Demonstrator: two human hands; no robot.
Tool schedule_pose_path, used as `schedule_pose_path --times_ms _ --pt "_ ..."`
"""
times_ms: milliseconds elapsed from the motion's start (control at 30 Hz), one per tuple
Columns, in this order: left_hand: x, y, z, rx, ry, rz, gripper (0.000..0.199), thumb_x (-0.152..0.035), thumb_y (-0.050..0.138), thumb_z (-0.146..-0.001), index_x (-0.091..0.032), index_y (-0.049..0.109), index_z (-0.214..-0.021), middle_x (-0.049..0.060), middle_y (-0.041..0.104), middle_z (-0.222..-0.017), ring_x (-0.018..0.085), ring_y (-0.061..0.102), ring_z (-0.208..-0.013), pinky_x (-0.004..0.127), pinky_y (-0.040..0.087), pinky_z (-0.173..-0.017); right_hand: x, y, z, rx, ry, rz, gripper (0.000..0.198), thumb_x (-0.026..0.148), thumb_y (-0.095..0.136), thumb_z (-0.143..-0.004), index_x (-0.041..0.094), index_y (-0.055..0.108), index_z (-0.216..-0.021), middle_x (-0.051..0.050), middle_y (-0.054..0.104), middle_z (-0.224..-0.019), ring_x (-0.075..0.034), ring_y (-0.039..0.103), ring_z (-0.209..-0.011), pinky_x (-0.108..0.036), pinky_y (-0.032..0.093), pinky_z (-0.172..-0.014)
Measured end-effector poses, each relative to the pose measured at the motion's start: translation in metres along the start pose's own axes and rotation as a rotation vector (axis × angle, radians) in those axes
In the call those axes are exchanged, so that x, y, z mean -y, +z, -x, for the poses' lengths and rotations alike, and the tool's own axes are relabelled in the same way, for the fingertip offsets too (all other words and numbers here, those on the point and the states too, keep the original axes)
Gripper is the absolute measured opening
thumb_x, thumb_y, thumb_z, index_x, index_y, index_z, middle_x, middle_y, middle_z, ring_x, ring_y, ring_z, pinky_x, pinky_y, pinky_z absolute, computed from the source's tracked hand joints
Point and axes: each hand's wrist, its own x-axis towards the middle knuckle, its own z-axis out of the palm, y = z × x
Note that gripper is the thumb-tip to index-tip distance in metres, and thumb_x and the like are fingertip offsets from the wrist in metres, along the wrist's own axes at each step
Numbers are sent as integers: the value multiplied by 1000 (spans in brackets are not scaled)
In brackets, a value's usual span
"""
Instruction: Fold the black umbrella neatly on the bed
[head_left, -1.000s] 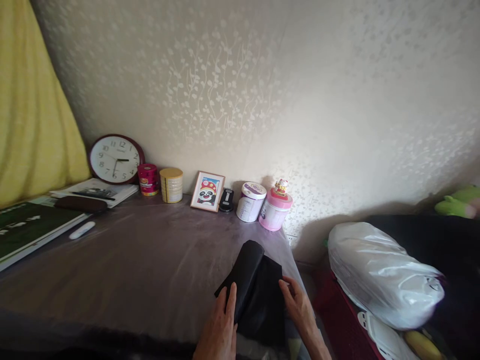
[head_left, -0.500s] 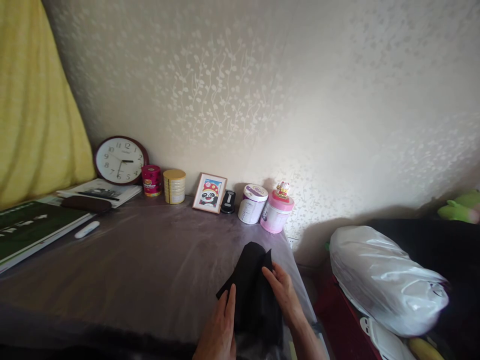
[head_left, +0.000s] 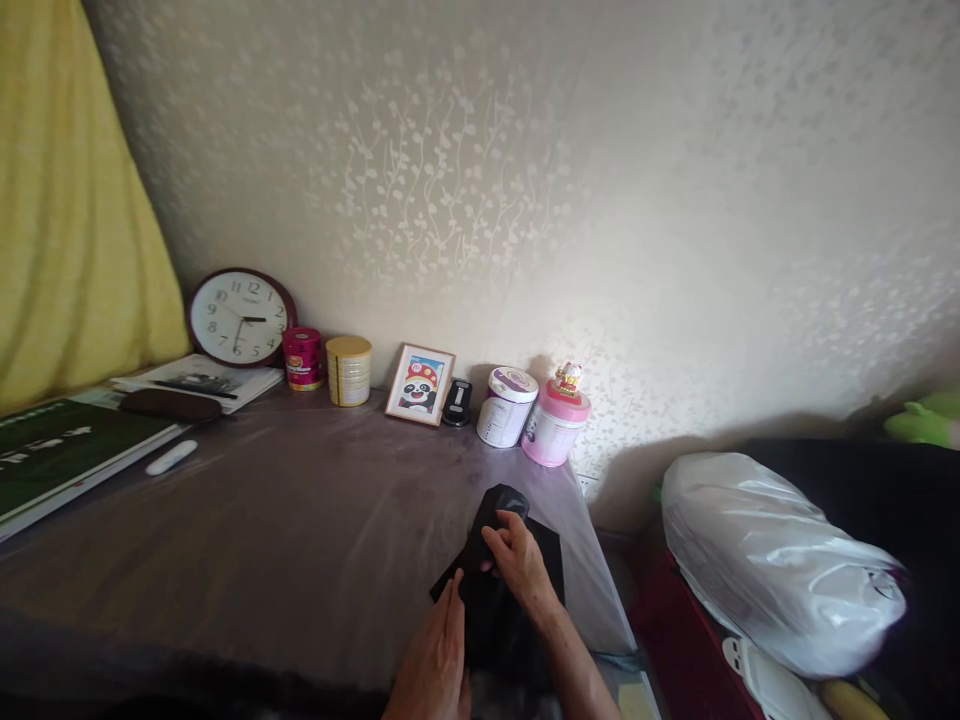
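A black cloth-like piece (head_left: 514,630) lies folded near the table's right front corner; whether it is fabric or thin plastic, I cannot tell. A glossier dark patch shows near its far end. My left hand (head_left: 439,645) is at its left edge, fingers pressed together on the material. Over the middle of the piece, my right hand (head_left: 517,560) is closed with its fingers curled, gripping the material near its upper part. The right forearm covers some of the near side, and the fingertips are partly hidden.
Along the wall stand a clock (head_left: 241,318), a pink can (head_left: 302,358), a yellow-lidded can (head_left: 349,370), a framed panda picture (head_left: 420,384) and two tubs, one white (head_left: 507,408) and one pink (head_left: 556,425). Right of the table is a white plastic bag (head_left: 772,560).
My right hand has moved left from the right edge onto the middle of the black cloth, whose right flap now lies flatter. My left hand has barely moved.
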Motion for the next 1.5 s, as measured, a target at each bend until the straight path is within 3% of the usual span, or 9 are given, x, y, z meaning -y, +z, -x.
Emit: schedule_pose_path --times_ms 300,433,633,700,967,1100,1233,1367,1500 --pt "-10 -31 -4 32 -38 109 106 -4 52 -64 -21 -22 -138 12 28 -147 21 38 -128 32 39 -100 22 1 16 115 -169 96 24 35 40 -89 21 56 -78 -1 71 -74 -13 62 -62 -23 43 -61" --pt "-8 -44 -3 170 -57 -72 86 -16 53 -69 -24 11 -142 14 50 -128 27 57 -107 38 49 -86 27 3 24 120 -244 193 25 32 39 -91 22 60 -81 1 72 -79 -15 64 -74 -23 42 -67" --pt "-16 -58 -10 -82 40 -234 33 -31 56 -72 -19 59 -103 15 53 -119 32 54 -108 46 47 -89 26 3 27 176 -366 294 26 30 39 -93 25 64 -87 3 71 -82 -16 60 -82 -24 41 -75" --pt "-18 -54 -13 -111 76 -241 28 -29 59 -70 -18 58 -96 14 55 -115 31 56 -106 46 48 -89 24 2 28 205 -399 312 26 29 39 -93 25 65 -90 3 70 -83 -15 59 -80 -24 41 -74" --pt "4 -14 -8 -153 104 -138 47 -16 50 -75 -22 36 -119 11 49 -125 27 50 -118 41 49 -93 22 -8 30 239 -490 251 26 30 42 -92 26 67 -100 1 69 -87 -14 57 -80 -24 44 -75" --pt "8 -5 -7 -147 102 -142 49 -14 48 -75 -21 32 -120 14 48 -125 27 51 -117 39 49 -93 15 -8 20 203 -634 333 22 27 48 -90 26 68 -98 1 70 -90 -16 54 -96 -30 39 -89" --pt "7 -5 -9 -152 84 -100 46 -11 48 -72 -22 35 -115 13 48 -125 27 51 -117 40 49 -92 6 -7 0 195 -704 404 22 24 46 -91 25 68 -91 2 71 -90 -16 52 -106 -37 24 -103" --pt "4 -6 -8 -136 67 5 33 -10 49 -72 -24 43 -102 11 46 -130 26 49 -119 41 49 -92 1 -11 -26 138 -665 515 28 23 41 -92 22 67 -82 -1 70 -86 -17 55 -103 -39 23 -103" --pt "5 -5 -7 -91 32 51 63 -11 46 -75 -22 24 -132 12 40 -138 25 41 -126 45 45 -98 -3 -17 -49 90 -597 572 34 24 37 -93 22 67 -77 -2 70 -86 -17 54 -105 -38 27 -100"
